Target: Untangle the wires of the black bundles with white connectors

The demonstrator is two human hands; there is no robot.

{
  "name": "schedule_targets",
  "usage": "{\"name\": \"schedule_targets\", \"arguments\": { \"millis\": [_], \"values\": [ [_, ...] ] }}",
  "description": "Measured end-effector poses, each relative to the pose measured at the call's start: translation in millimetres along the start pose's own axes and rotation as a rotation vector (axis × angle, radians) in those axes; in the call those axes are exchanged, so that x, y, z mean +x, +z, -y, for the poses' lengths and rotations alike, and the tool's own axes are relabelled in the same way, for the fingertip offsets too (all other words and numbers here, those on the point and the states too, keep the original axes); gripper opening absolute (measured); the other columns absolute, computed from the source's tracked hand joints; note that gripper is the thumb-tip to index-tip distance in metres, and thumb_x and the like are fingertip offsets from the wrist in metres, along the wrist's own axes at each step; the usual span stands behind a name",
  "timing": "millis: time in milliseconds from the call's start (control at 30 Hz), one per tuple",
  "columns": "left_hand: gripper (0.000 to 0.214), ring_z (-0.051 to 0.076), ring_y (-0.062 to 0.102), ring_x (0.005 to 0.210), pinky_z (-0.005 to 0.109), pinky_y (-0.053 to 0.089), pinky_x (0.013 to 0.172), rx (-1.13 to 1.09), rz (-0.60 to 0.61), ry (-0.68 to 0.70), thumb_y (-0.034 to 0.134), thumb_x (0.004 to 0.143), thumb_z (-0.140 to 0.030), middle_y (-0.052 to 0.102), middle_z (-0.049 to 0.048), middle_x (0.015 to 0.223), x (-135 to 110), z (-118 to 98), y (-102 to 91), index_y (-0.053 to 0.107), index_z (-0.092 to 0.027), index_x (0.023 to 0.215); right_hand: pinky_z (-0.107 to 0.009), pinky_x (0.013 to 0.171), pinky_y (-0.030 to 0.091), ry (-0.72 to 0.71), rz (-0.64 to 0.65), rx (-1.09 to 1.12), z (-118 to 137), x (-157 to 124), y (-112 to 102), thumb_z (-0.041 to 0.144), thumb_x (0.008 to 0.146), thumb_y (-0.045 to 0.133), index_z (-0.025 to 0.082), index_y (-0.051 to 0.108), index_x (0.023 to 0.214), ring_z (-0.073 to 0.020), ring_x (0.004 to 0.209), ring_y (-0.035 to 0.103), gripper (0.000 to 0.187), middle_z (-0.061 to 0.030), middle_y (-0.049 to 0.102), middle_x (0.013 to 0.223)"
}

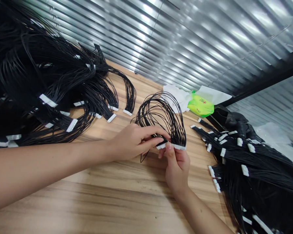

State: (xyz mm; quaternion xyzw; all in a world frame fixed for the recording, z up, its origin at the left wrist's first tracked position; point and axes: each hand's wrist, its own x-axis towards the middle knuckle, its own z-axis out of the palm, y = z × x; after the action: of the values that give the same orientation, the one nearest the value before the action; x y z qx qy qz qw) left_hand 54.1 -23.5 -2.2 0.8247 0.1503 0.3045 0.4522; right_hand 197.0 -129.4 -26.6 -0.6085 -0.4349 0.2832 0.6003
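Over the middle of the wooden table, both hands work on one wire harness [177,113], a looped bundle of thin black wires ending in white connectors. My left hand [139,140] pinches the wires close to one end, thumb against fingers. Between thumb and fingers, my right hand [177,162] grips a white connector [180,147] at the wires' other end. The two white ends lie nearly side by side. A loose wire end hangs below my left fingers. Some fingertips are hidden behind the connectors and wires.
A large heap of black wire harnesses [51,71] covers the left side. Another pile of harnesses [258,172] lies at the right. Behind the loop are white paper [177,92] and a green packet [201,105]. A corrugated metal wall [136,35] rises along the table's back.
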Motion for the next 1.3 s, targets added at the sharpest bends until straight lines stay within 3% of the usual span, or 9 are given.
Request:
{"name": "schedule_targets", "arguments": {
  "millis": [200, 333, 500, 700, 900, 1133, 1300],
  "values": [
    [0.026, 0.002, 0.045, 0.040, 0.011, 0.032, 0.043, 0.017, 0.022, 0.038, 0.049, 0.093, -0.021, 0.053, -0.0094, 0.049, -2, 0, 1.0, 0.061, -0.021, 0.116, -0.027, 0.056, 0.040, 0.005, -0.015, 0.016, 3, -1, 1, 0.038, 0.088, 0.058, 0.020, 0.057, 0.068, -0.0120, 0.055, 0.048, 0.027, 0.0035, 0.055, 0.058],
    [0.022, 0.003, 0.047, 0.042, 0.014, 0.034, 0.046, 0.161, -0.108, 0.203, 0.052, 0.090, -0.016, 0.063, -0.0072, 0.058, -4, 1, 3.1, 0.063, -0.019, 0.108, -0.026, 0.052, 0.039, 0.029, -0.100, 0.117, 10, 3, 4, 0.040, 0.086, 0.060, 0.020, 0.060, 0.078, -0.0118, 0.052, 0.047, 0.022, 0.0044, 0.053, 0.056],
    [0.016, 0.005, 0.054, 0.052, 0.021, 0.041, 0.063, 0.331, -0.225, 0.382, 0.055, 0.086, -0.011, 0.069, -0.0067, 0.065, -1, 5, 3.2, 0.067, -0.021, 0.089, -0.025, 0.048, 0.036, 0.051, -0.218, 0.218, 10, 8, 6, 0.041, 0.084, 0.062, 0.021, 0.061, 0.084, -0.0111, 0.049, 0.044, 0.020, 0.0060, 0.049, 0.054],
    [0.010, 0.006, 0.049, 0.050, 0.019, 0.037, 0.057, 0.359, -0.257, 0.235, 0.061, 0.087, -0.022, 0.057, -0.0086, 0.053, 0, 10, -0.9, 0.069, -0.023, 0.092, -0.025, 0.048, 0.035, 0.074, -0.213, 0.268, 7, 9, 5, 0.039, 0.083, 0.064, 0.020, 0.062, 0.089, -0.0110, 0.049, 0.044, 0.020, 0.0062, 0.049, 0.054],
    [0.011, 0.007, 0.054, 0.054, 0.022, 0.036, 0.059, 0.441, -0.244, 0.312, 0.062, 0.088, -0.024, 0.070, -0.0080, 0.067, 2, 12, -1.5, 0.071, -0.026, 0.095, -0.024, 0.048, 0.035, 0.089, -0.190, 0.284, 7, 9, 4, 0.040, 0.083, 0.064, 0.020, 0.060, 0.084, -0.0105, 0.050, 0.043, 0.020, 0.0057, 0.051, 0.055],
    [0.012, 0.006, 0.059, 0.055, 0.020, 0.037, 0.057, 0.430, -0.237, 0.268, 0.062, 0.089, -0.025, 0.074, -0.0079, 0.074, 1, 12, -0.8, 0.071, -0.025, 0.097, -0.024, 0.049, 0.036, 0.099, -0.183, 0.259, 6, 9, 5, 0.040, 0.082, 0.064, 0.019, 0.061, 0.085, -0.0108, 0.051, 0.044, 0.021, 0.0054, 0.051, 0.056],
    [0.014, 0.006, 0.061, 0.057, 0.020, 0.037, 0.057, 0.472, -0.271, 0.312, 0.064, 0.087, -0.024, 0.074, -0.0080, 0.075, -1, 13, -0.1, 0.072, -0.027, 0.099, -0.023, 0.048, 0.035, 0.093, -0.178, 0.261, 6, 10, 3, 0.040, 0.082, 0.065, 0.019, 0.061, 0.084, -0.0103, 0.050, 0.044, 0.021, 0.0053, 0.053, 0.056]
  ]
}}
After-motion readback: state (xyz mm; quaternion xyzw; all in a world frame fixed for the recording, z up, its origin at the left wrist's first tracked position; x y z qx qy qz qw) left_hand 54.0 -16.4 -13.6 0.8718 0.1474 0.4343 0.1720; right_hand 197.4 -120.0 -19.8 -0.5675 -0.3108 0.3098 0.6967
